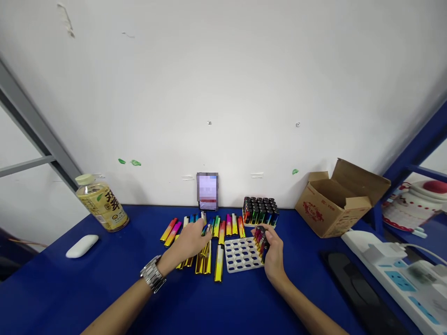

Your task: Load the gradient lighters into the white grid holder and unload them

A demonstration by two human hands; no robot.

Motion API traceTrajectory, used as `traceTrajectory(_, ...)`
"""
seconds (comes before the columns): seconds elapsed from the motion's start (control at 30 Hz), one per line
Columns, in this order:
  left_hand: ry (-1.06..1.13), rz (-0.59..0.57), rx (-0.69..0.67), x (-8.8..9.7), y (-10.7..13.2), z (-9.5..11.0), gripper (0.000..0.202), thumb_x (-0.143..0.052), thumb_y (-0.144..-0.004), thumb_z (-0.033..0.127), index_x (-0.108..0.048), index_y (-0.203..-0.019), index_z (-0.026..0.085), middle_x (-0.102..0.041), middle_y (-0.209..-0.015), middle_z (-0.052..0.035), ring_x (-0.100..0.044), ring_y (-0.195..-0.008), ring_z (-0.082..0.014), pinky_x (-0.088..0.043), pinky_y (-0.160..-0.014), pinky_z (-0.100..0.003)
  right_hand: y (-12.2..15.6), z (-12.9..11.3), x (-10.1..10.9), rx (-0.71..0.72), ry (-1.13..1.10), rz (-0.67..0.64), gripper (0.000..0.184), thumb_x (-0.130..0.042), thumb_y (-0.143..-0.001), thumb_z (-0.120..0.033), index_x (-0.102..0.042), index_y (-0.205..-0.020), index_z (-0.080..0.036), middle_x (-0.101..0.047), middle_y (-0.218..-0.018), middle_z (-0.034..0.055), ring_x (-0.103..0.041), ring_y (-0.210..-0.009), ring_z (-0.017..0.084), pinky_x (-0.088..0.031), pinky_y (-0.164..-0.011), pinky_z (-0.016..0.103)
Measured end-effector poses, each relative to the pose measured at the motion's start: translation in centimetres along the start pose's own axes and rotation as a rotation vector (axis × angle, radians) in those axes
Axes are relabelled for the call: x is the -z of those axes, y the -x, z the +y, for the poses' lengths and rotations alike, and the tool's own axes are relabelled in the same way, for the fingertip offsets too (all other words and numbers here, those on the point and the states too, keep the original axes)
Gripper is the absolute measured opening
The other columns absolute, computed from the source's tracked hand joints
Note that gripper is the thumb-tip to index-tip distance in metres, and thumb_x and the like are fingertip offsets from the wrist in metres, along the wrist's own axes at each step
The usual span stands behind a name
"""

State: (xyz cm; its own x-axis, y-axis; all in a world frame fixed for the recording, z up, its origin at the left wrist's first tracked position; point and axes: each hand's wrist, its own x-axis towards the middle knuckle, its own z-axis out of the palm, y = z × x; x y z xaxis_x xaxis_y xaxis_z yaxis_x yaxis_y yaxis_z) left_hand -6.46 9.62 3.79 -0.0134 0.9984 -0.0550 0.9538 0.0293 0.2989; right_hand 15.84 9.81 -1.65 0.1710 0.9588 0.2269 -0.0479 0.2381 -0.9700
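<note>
Takes the white tray (243, 253) on the blue table (209, 309) as clock centre, with twelve toward the wall (244, 93). Reaches with the left hand (191, 241), steel watch (152, 274) on its wrist, to nine o'clock, over loose lighters (219, 263) scattered from eight round to twelve, shiny in gold, yellow, pink, red and green. Bends those fingers close together, tips down among the lighters; cannot tell whether gripping one or merely touching. Wraps thumb and fingers of the right hand (274, 256) around upright lighters (260, 238) at the tray's three o'clock edge, dark tops showing. Shows rows of open holes across the remaining tray.

Has at one o'clock, just behind, a block of lighters (260, 211) standing in tight rows. Props a screen (208, 193) against the wall at eleven. Includes farther out an open carton (323, 207) at two, a power strip (387, 272) at three, and a bottle (103, 204) between nine and ten, with a white case (82, 246) near it at nine.
</note>
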Motion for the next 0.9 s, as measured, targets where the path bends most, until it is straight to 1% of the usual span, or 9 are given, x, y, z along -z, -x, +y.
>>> traceTrajectory(0.1,-0.081,0.029,-0.006,-0.1,0.0,-0.7,0.025,-0.041,-0.088,0.040,-0.053,-0.086,0.019,-0.065,-0.078,-0.0081,-0.063,-0.077,-0.0253,-0.043,-0.062,-0.032,0.0,0.2,0.2,-0.010,-0.003,-0.008,0.032,-0.040,-0.081,-0.041,-0.061,-0.085,-0.016,-0.069,-0.079,0.0067,-0.063,-0.073,0.024,-0.045,-0.065,0.032)
traceTrajectory(0.2,-0.214,0.180,-0.041,-0.5,0.7,-0.2,0.029,-0.037,-0.092,0.034,-0.058,-0.088,0.015,-0.065,-0.088,-0.0128,-0.062,-0.085,-0.0276,-0.047,-0.072,-0.038,0.0,0.5,0.3,-0.024,-0.033,-0.020,0.032,-0.042,-0.080,-0.041,-0.061,-0.087,-0.016,-0.069,-0.081,0.0072,-0.063,-0.073,0.024,-0.046,-0.066,0.032)
traceTrajectory(0.3,-0.209,0.294,-0.258,-1.3,2.2,1.4,0.031,-0.033,-0.094,0.028,-0.061,-0.096,0.014,-0.064,-0.098,-0.0140,-0.059,-0.096,-0.0273,-0.047,-0.083,-0.043,-0.1,0.7,0.4,-0.038,-0.061,-0.044,0.034,-0.044,-0.080,-0.044,-0.061,-0.090,-0.016,-0.070,-0.084,0.0078,-0.064,-0.077,0.025,-0.047,-0.068,0.033)
traceTrajectory(0.43,-0.115,0.213,-0.679,-2.8,4.7,4.4,0.035,-0.038,-0.094,0.031,-0.053,-0.122,0.016,-0.060,-0.123,-0.0099,-0.052,-0.118,-0.0233,-0.042,-0.100,-0.037,-0.3,0.3,1.0,0.017,-0.023,-0.119,0.037,-0.050,-0.077,-0.048,-0.061,-0.093,-0.017,-0.069,-0.085,0.0073,-0.064,-0.079,0.024,-0.050,-0.070,0.034)
traceTrajectory(0.53,-0.161,0.219,-0.775,-4.5,5.4,6.2,0.048,-0.037,-0.095,0.038,-0.047,-0.132,0.009,-0.052,-0.136,-0.0158,-0.044,-0.129,-0.0266,-0.035,-0.107,-0.038,-0.4,-0.2,2.1,0.068,0.058,-0.266,0.043,-0.062,-0.072,-0.043,-0.058,-0.107,-0.018,-0.069,-0.097,0.0081,-0.065,-0.089,0.025,-0.051,-0.077,0.034)
traceTrajectory(0.6,-0.203,0.215,-0.806,-5.9,5.3,6.9,0.053,-0.034,-0.095,0.041,-0.049,-0.130,0.004,-0.051,-0.137,-0.0202,-0.041,-0.132,-0.0290,-0.032,-0.109,-0.039,-0.5,-0.4,2.9,0.077,0.126,-0.391,0.060,-0.072,-0.066,-0.034,-0.051,-0.120,-0.020,-0.066,-0.112,0.0105,-0.064,-0.098,0.026,-0.052,-0.082,0.035)
traceTrajectory(0.67,-0.236,0.221,-0.810,-7.1,5.1,7.2,0.055,-0.033,-0.095,0.042,-0.053,-0.127,0.002,-0.052,-0.135,-0.0222,-0.041,-0.132,-0.0304,-0.030,-0.109,-0.040,-0.7,-0.5,3.3,0.070,0.196,-0.467,0.065,-0.074,-0.065,-0.027,-0.047,-0.123,-0.020,-0.063,-0.119,0.0117,-0.065,-0.095,0.024,-0.053,-0.080,0.034)
traceTrajectory(0.8,-0.255,0.223,-0.801,-7.9,4.9,7.3,0.055,-0.032,-0.095,0.038,-0.050,-0.129,-0.001,-0.051,-0.134,-0.0251,-0.042,-0.131,-0.0314,-0.027,-0.111,-0.042,-1.2,-1.0,2.8,0.110,0.266,-0.459,0.030,-0.062,-0.077,-0.025,-0.053,-0.105,-0.021,-0.066,-0.098,0.0063,-0.062,-0.072,0.016,-0.052,-0.066,0.028)
traceTrajectory(0.9,-0.259,0.186,-0.825,-7.4,5.0,7.3,0.055,-0.030,-0.096,0.037,-0.045,-0.133,-0.001,-0.046,-0.138,-0.0248,-0.039,-0.134,-0.0304,-0.026,-0.111,-0.042,-1.7,-1.9,1.9,0.200,0.248,-0.429,0.014,-0.057,-0.081,-0.023,-0.052,-0.094,-0.021,-0.062,-0.082,0.0022,-0.058,-0.069,0.015,-0.049,-0.063,0.026)
